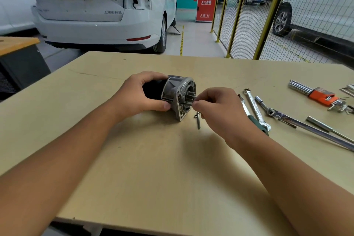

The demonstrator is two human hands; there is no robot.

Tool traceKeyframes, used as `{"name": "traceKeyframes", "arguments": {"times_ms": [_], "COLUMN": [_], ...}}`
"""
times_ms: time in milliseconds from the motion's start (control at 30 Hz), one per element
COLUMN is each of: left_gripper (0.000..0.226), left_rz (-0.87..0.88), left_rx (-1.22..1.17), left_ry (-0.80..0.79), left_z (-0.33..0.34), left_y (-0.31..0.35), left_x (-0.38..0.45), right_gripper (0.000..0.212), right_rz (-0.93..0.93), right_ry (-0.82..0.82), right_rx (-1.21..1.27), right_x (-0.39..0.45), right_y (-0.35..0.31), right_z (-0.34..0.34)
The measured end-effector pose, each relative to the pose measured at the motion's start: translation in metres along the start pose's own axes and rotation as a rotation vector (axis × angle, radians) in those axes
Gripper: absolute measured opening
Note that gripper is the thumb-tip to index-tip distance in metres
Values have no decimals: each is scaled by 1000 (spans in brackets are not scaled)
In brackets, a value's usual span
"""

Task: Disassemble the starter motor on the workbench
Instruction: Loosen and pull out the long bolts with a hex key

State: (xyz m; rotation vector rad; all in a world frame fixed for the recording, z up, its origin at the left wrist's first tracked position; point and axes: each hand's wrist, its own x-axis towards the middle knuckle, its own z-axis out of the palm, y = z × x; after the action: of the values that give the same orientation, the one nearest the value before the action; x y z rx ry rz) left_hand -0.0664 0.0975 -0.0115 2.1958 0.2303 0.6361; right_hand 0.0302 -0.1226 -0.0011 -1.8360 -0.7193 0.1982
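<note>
Workbench point(153, 159) in a garage, white car point(95, 11) behind — starter motor point(177, 96) lies mid-bench. Left hand point(139, 96) wraps its black body; right hand point(216, 107) pinches at its front shaft. Bolt point(198, 119) just below motor, wrenches point(256, 109) to its right.

Motor: black-bodied starter motor with silver aluminium nose housing point(177, 95), lying on the pale wooden worktop point(153, 159).
Left hand point(139, 95): grips the motor's black body.
Right hand point(216, 109): pinches the motor's shaft end.
Bolt: long steel bolt point(198, 120) just beside the motor's flange.

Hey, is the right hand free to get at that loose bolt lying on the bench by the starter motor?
Probably yes. The bolt lies bare on the workbench just below the right hand, with nothing over it. But its fingertips are pinching at the starter motor nose, so they must let go first.
</note>
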Motion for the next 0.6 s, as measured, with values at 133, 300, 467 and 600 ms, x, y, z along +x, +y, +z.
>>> {"name": "traceKeyframes", "arguments": {"times_ms": [133, 300, 467, 600], "left_gripper": [75, 90, 90, 83], "left_rz": [18, 65, 89, 101], "left_rx": [189, 307, 334, 342], "left_ry": [35, 15, 11, -6], "left_z": [7, 7, 6, 5], "left_y": [7, 9, 6, 5], "left_x": [-3, -7, -6, -5], "right_gripper": [21, 21, 19, 16], "right_rz": [-14, -25, 13, 12], "right_ry": [-6, 6, -87, -103], "right_rx": [15, 37, 42, -34], "right_x": [-1, -1, -3, -3], "right_y": [-1, -1, -1, -1], "right_z": [0, 0, 0, 2]}}
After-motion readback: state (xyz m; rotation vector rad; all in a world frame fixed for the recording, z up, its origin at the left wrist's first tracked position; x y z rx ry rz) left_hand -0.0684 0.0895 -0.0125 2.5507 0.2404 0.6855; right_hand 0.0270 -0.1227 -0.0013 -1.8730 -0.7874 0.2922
